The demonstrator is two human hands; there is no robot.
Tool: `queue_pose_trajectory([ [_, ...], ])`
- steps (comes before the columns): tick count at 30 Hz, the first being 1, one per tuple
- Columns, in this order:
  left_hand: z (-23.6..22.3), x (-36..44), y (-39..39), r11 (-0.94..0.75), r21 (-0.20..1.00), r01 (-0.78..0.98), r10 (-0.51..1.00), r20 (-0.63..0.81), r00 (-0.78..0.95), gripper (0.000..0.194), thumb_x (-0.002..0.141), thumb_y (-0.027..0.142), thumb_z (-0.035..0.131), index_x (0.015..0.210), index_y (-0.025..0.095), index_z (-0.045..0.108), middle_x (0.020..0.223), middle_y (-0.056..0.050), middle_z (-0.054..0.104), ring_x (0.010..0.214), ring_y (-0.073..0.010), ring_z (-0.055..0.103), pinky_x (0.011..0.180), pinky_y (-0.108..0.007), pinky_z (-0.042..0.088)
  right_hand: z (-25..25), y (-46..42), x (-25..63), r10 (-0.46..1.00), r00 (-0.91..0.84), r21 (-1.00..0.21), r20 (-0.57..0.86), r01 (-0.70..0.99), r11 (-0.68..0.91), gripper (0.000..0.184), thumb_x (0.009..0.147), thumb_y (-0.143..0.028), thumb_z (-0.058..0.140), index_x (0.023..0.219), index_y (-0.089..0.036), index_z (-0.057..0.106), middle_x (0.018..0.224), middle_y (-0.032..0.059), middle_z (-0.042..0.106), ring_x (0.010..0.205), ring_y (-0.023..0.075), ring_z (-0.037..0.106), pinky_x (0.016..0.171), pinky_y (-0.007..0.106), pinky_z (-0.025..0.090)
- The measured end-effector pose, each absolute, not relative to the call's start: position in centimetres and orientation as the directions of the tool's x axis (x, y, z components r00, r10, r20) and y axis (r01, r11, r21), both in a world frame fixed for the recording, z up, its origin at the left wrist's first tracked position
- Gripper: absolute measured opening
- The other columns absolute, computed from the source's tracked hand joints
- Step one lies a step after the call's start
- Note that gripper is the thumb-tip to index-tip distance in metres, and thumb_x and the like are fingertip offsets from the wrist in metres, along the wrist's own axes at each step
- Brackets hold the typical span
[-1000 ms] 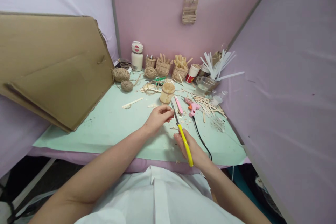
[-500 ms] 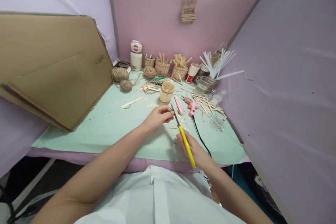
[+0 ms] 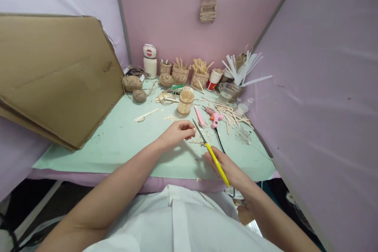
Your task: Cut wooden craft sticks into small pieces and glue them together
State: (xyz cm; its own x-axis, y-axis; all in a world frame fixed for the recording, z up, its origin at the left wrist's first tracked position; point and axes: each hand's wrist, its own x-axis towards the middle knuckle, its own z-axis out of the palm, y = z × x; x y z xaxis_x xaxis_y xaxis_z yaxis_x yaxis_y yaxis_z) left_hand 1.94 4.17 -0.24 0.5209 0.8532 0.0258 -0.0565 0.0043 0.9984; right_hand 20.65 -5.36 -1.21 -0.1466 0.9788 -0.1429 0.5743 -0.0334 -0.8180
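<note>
Yellow-handled scissors [image 3: 217,164] are gripped in my right hand [image 3: 224,165], their dark blades slanting up and left. The blade tips reach close to the fingers of my left hand [image 3: 180,132]. That hand is closed in a pinch; whatever lies between the fingertips is too small to make out. Just beyond it stands a small wooden cup [image 3: 186,102] with twine around its bottom and an open top. To the right of the cup lie a pink craft knife [image 3: 199,117] and a pink glue gun [image 3: 215,118] with a black cord.
A large cardboard sheet [image 3: 59,78] leans at the left. Twine balls [image 3: 132,83], a white bottle [image 3: 150,63] and stick-filled cups [image 3: 200,76] line the back. Loose wooden sticks [image 3: 232,114] and a clear plastic cup [image 3: 226,93] are at the right.
My right hand has moved right and slightly down with the scissors, and the scissors now slant more. The left hand stays nearly in place, still pinched. The view has shifted slightly.
</note>
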Motion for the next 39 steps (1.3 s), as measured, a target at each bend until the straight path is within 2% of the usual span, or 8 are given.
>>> queue_pose_trajectory([
  [3, -0.1, 2.0, 4.0, 0.011, 1.0, -0.026, 0.842, 0.005, 0.539, 0.013, 0.068, 0.028, 0.061, 0.067, 0.015, 0.059, 0.064, 0.0, 0.058, 0.056, -0.0083, 0.047, 0.057, -0.022, 0.036, -0.9, -4.9, 20.6, 0.98, -0.116, -0.884, -0.158, 0.458, -0.089, 0.03, 0.087, -0.049, 0.043, 0.075, -0.021, 0.04, 0.063, -0.0049, 0.043, 0.05, 0.0097, 0.034, 0.046, 0.023, 0.028],
  [8, -0.3, 2.3, 3.9, 0.005, 1.0, 0.016, 0.836, -0.013, 0.548, 0.018, 0.067, 0.031, 0.063, 0.068, 0.013, 0.062, 0.063, 0.0, 0.058, 0.056, -0.0085, 0.046, 0.055, -0.021, 0.034, -1.1, -3.2, 19.2, 0.999, 0.042, -0.939, -0.012, 0.342, -0.026, 0.033, 0.072, -0.042, 0.064, 0.082, -0.021, 0.041, 0.078, 0.0001, 0.058, 0.053, 0.0101, 0.044, 0.046, 0.023, 0.035],
  [14, -0.6, 2.5, 3.8, -0.019, 0.998, 0.066, 0.845, -0.019, 0.534, 0.022, 0.067, 0.035, 0.063, 0.07, 0.013, 0.065, 0.059, 0.002, 0.054, 0.056, -0.0089, 0.044, 0.052, -0.022, 0.032, -1.5, -1.8, 17.4, 0.985, 0.149, -0.979, 0.082, 0.198, 0.051, 0.033, 0.069, -0.034, 0.066, 0.079, -0.022, 0.036, 0.073, -0.0024, 0.058, 0.045, 0.0072, 0.04, 0.044, 0.022, 0.032],
  [19, -1.0, 2.7, 3.9, 0.025, 0.999, 0.033, 0.855, -0.038, 0.518, 0.022, 0.066, 0.035, 0.064, 0.071, 0.013, 0.065, 0.059, 0.002, 0.054, 0.057, -0.0092, 0.044, 0.052, -0.022, 0.033, -1.8, -1.5, 17.1, 0.979, 0.167, -0.98, 0.116, 0.177, 0.086, 0.033, 0.07, -0.034, 0.066, 0.079, -0.021, 0.037, 0.068, -0.0038, 0.055, 0.045, 0.0078, 0.042, 0.044, 0.022, 0.033],
  [25, -1.3, 2.8, 4.0, 0.019, 1.0, 0.013, 0.873, -0.023, 0.487, 0.028, 0.065, 0.04, 0.067, 0.07, 0.013, 0.065, 0.056, 0.003, 0.05, 0.054, -0.008, 0.04, 0.051, -0.022, 0.029, -1.9, -1.5, 17.3, 0.965, 0.221, -0.973, 0.138, 0.21, 0.091, 0.031, 0.071, -0.034, 0.065, 0.084, -0.02, 0.04, 0.08, 0.0, 0.06, 0.045, 0.0074, 0.044, 0.043, 0.022, 0.034],
  [32, -1.3, 3.0, 3.8, 0.021, 0.999, 0.036, 0.89, -0.035, 0.454, 0.027, 0.062, 0.039, 0.069, 0.069, 0.013, 0.066, 0.056, 0.002, 0.053, 0.054, -0.0083, 0.041, 0.051, -0.022, 0.03, -1.9, -1.3, 17.2, 0.959, 0.244, -0.966, 0.144, 0.246, 0.083, 0.028, 0.07, -0.035, 0.064, 0.077, -0.02, 0.041, 0.067, -0.0018, 0.057, 0.045, 0.0084, 0.043, 0.044, 0.022, 0.033],
  [39, -1.8, 3.2, 3.8, 0.138, 0.985, -0.103, 0.894, -0.079, 0.441, 0.027, 0.061, 0.038, 0.072, 0.074, 0.014, 0.069, 0.069, -0.002, 0.061, 0.062, -0.0097, 0.05, 0.057, -0.022, 0.038, -1.9, -1.6, 17.1, 0.97, 0.209, -0.957, 0.126, 0.284, 0.063, 0.026, 0.075, -0.039, 0.059, 0.077, -0.02, 0.041, 0.065, -0.0035, 0.052, 0.048, 0.0093, 0.042, 0.047, 0.023, 0.034],
])
